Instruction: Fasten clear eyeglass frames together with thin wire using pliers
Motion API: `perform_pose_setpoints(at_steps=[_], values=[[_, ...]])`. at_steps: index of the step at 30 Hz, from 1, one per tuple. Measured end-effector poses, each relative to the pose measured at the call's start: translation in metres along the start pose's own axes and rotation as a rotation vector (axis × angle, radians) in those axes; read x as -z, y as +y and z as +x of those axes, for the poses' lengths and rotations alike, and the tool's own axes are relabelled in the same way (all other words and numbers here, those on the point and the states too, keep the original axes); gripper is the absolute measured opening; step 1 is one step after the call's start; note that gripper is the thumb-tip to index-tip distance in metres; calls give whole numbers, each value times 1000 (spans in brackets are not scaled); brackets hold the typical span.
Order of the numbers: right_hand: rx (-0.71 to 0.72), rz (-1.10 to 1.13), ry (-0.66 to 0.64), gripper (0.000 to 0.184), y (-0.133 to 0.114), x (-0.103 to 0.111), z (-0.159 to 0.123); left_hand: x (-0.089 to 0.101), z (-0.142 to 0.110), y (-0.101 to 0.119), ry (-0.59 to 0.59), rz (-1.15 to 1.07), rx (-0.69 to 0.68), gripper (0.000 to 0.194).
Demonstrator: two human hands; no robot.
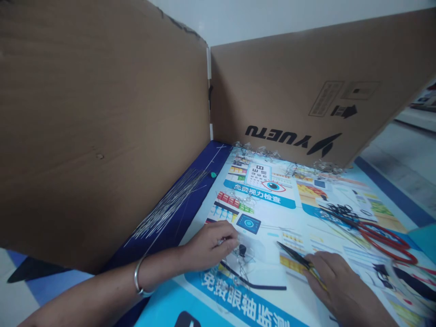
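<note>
My left hand (211, 243), with a silver bangle at the wrist, has its thumb and fingers pinched on a clear, wiry piece (247, 254) with a dark bit near its middle. Its exact make is hard to see against the printed sheet. A black strip (262, 287) lies just below it. To the right, my right hand (340, 286) is closed around needle-nose pliers (294, 255) with yellow on the handles. Their dark tips point up and left toward the clear piece, apart from it.
A bundle of thin wires (170, 204) lies left beside a small green item (213, 175). Red-handled scissors (388, 240) and black loops (340, 211) are at right. Clear wiry pieces (327, 167) line the back. Cardboard walls (102, 113) stand left and behind the printed sheet (269, 213).
</note>
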State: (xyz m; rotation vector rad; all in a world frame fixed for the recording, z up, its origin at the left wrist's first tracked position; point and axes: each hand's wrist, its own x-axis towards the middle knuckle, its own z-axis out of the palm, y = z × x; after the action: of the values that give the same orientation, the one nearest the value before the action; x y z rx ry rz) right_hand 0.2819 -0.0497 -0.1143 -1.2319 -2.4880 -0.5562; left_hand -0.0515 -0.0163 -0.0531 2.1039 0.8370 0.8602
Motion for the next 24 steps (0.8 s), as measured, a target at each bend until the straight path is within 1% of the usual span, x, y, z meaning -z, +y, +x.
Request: perform_pose_setpoints(at_steps=[2,3,5,7,8,9,11,13,16,20,24], values=[[-68,75,45,25,-3,7,7,-1,0,-1,-5,0,-2,15],[-82,116,79,27,-7,14,13,-1,0,-1,-6,1,-1,15],[-73,203,57,25,-20,33,31,-2,0,-1,-7,0,5,14],[17,293,20,21,-37,54,54,-2,1,0,-1,-1,16,14],[79,327,-33,17,-45,63,66,-3,1,1,2,0,21,14],[121,347,-81,12,-53,71,77,-3,1,1,5,1,26,13],[181,337,-123,8,-66,79,95,-3,1,3,8,11,31,13],[186,321,-126,8,-76,80,104,-3,1,3,2,29,34,13],[146,294,-112,8,-83,74,107,-1,1,3,-5,58,46,13],[167,238,-95,11,-85,69,103,4,1,5,-24,107,43,12],[173,197,-87,11,-85,68,101,9,1,9,-84,178,-7,13]])
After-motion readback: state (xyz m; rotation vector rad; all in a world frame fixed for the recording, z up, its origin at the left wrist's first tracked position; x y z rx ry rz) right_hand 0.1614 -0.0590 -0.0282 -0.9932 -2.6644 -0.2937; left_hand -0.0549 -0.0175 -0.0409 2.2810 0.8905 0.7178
